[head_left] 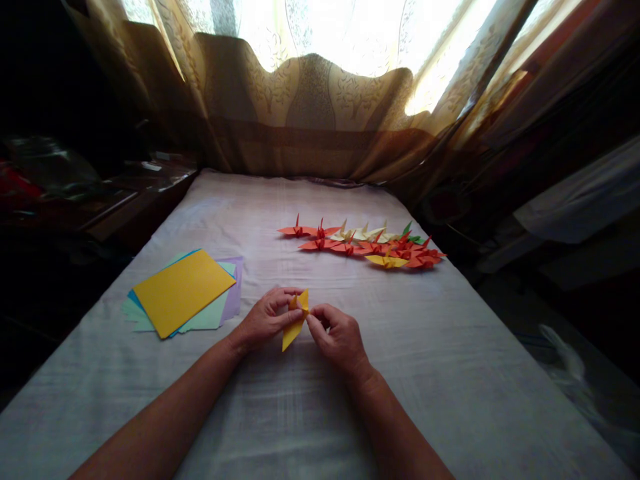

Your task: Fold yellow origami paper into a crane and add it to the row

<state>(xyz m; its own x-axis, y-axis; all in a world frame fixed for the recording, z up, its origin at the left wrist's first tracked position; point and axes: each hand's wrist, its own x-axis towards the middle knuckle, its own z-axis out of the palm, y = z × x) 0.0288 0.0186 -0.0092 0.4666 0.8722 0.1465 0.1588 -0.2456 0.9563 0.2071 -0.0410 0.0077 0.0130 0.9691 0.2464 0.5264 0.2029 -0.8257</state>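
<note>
A yellow paper crane (293, 333) is held between both hands over the middle of the bed. My left hand (270, 313) grips its body from the left, thumb on the near side and fingers behind. My right hand (340, 337) pinches a small point of the crane at its right side between thumb and forefinger. One wing points down toward me and another part points up. Part of the folded body is hidden by the fingers.
A yellow paper sheet (185, 293) tops a pile of green, blue and purple paper at the left. Several folded cranes, among them orange ones (350, 248) and a yellow one (387, 262), stand in rows at the back right. A curtain (310, 100) hangs beyond the white bedsheet (240, 200).
</note>
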